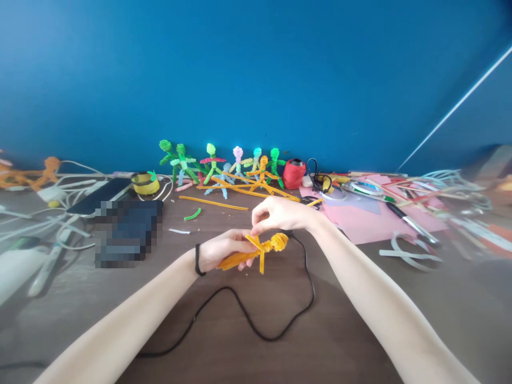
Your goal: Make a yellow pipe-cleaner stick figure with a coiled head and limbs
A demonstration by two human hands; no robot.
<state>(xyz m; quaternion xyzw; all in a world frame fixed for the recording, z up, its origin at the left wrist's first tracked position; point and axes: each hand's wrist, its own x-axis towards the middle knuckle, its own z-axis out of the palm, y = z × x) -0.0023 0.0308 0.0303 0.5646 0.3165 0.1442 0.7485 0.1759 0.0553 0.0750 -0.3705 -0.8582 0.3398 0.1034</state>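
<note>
The figure (263, 250), yellow-orange, is in my grip: its coiled head points right, its long legs run back under my left thumb, and a strip crosses its body. My left hand (224, 249) is closed on the legs, a black band (197, 260) around its wrist. My right hand (278, 213) reaches over from beyond, thumb and finger pinched on the crosswise strip's far end. A black cord (271, 339) starts just beside the head and loops nearer me than my grip. Just beyond my hands lie an orange stem (214, 202), a green scrap (192, 215) and a white scrap (180, 231). Farther out, small dolls (210, 165) stand along the blue wall (256, 80), a red roll (294, 175) beside them. Right of my grip are pink paper (352, 226) and a pen (408, 221); left, a phone (100, 196).
</note>
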